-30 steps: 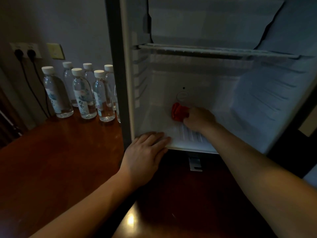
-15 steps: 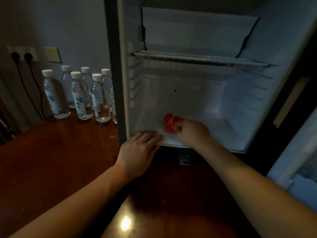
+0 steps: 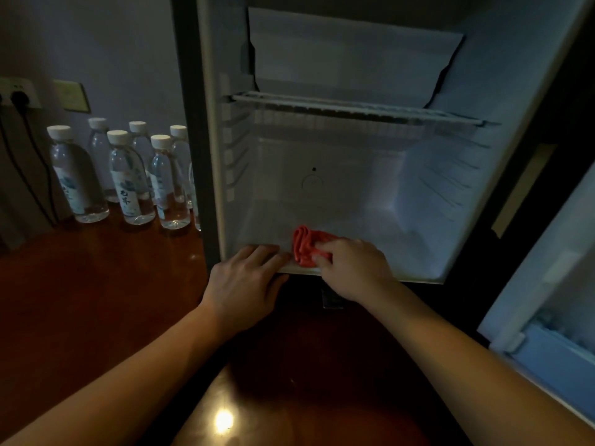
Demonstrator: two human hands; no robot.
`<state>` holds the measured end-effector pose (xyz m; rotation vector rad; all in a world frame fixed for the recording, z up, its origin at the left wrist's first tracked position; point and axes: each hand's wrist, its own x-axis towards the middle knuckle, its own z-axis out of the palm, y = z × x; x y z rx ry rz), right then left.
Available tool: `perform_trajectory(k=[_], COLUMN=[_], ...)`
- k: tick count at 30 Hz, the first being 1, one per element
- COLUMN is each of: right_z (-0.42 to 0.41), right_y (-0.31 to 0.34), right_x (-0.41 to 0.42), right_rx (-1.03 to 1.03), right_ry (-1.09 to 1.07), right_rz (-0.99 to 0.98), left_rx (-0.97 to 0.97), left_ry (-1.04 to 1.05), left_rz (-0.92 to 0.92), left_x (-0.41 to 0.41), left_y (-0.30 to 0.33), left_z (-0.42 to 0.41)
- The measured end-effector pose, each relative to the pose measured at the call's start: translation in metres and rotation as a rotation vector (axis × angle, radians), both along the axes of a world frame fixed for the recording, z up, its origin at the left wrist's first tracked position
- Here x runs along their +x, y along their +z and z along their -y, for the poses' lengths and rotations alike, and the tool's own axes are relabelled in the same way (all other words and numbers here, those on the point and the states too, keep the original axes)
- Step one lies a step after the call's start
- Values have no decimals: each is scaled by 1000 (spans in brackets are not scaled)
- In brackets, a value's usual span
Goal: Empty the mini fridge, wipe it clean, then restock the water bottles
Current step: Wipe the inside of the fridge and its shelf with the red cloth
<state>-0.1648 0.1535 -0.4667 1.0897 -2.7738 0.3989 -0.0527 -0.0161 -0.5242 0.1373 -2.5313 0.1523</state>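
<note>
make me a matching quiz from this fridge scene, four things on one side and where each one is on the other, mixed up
Things:
1. red cloth
2. water bottles
3. left hand
4. wire shelf

Places:
A. spanning the fridge's upper part
B. flat on the fridge's front bottom edge
C. standing on the wooden top left of the fridge
D. held by the right hand on the fridge floor

Pairs: 1-D, 2-C, 3-B, 4-A
</note>
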Motion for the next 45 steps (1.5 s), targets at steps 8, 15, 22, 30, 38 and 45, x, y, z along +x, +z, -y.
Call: perform_trajectory(k=[8, 15, 22, 30, 38, 45], right_z=[25, 11, -19, -7, -3, -19], right_y=[6, 1, -2, 3, 5, 3], right_x=[-34, -20, -3, -15, -21, -2], right_rx=[28, 0, -27, -20, -5, -14], right_ry=[-49, -16, -26, -45, -44, -22], right_rz=[73, 37, 74, 63, 75, 25], left_rx=[9, 0, 29, 55, 127, 144], left_ry=[2, 0, -1, -29, -44, -35], left_rz=[20, 35, -12, -33, 34, 60], left_x=[0, 1, 5, 6, 11, 12], left_y=[0, 0, -2, -4, -2, -1], left_z=[2, 2, 0, 1, 3, 3])
